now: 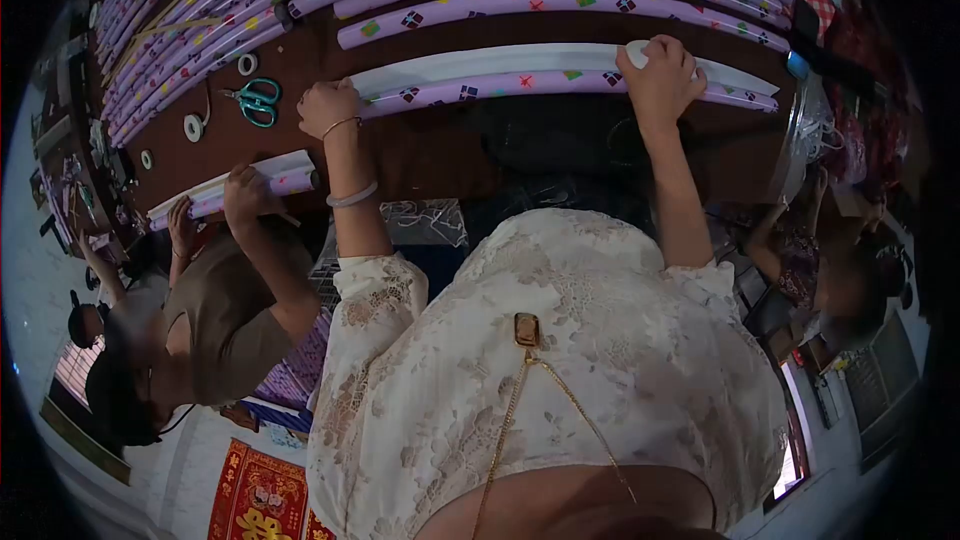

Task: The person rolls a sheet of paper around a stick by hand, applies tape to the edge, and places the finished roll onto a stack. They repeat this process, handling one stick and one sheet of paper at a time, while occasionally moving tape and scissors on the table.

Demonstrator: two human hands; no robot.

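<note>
A lilac wrapping paper roll printed with colourful gift boxes lies across the table in front of me. Along its far side the paper's white underside shows as a long flap. My left hand is closed at the roll's left end, its fingertips partly hidden. Over the right part of the roll, my right hand has its fingers curled round a white round thing, which looks like a roll of tape. Teal-handled scissors lie to the left of my left hand.
Many finished-looking lilac rolls are stacked at the back, with more rolls at the left. White tape rolls lie near the scissors. A co-worker's hand rests on another roll. More people sit at the right.
</note>
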